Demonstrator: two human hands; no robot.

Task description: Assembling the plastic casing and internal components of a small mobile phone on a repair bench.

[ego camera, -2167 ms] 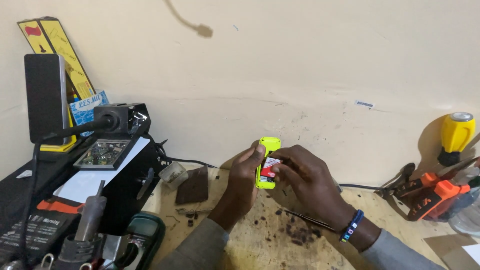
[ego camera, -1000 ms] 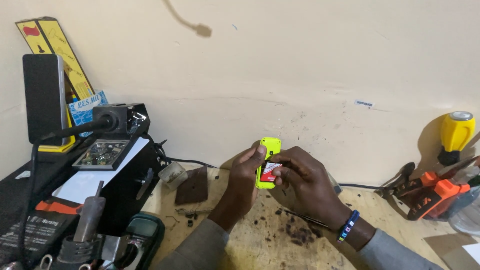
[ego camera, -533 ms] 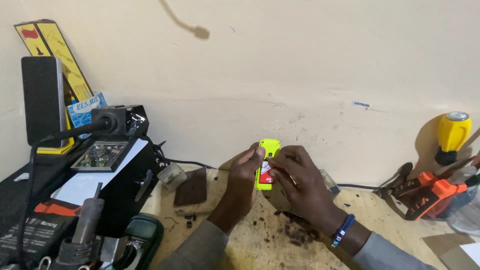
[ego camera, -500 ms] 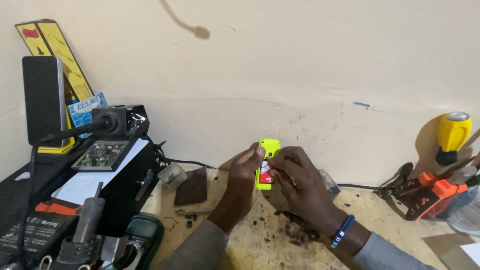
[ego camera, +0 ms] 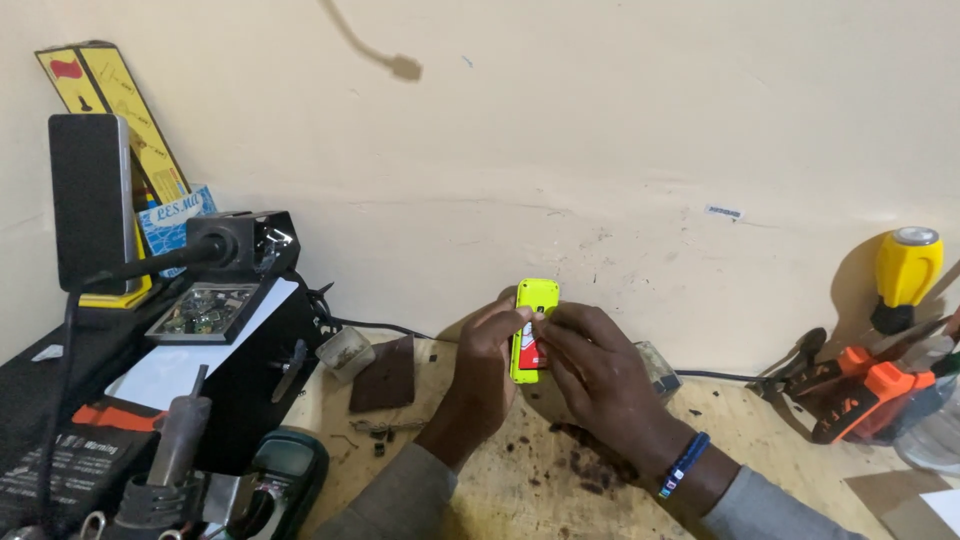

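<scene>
Nearest, at the left edge, a dark green multimeter (ego camera: 285,480) lies beside a black soldering station (ego camera: 150,390) on the wooden workbench (ego camera: 520,490). Farther in, the left hand (ego camera: 487,350) and right hand (ego camera: 590,365) together grasp a small yellow-green phone (ego camera: 533,318), held upright above the bench centre, fingertips pinching its upper part. Far right, orange pliers (ego camera: 860,385) rest below a yellow-handled tool (ego camera: 905,270) against the wall.

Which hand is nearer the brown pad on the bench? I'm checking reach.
Left. The left hand holds the yellow phone just right of the brown pad; the right hand is farther right.
</scene>
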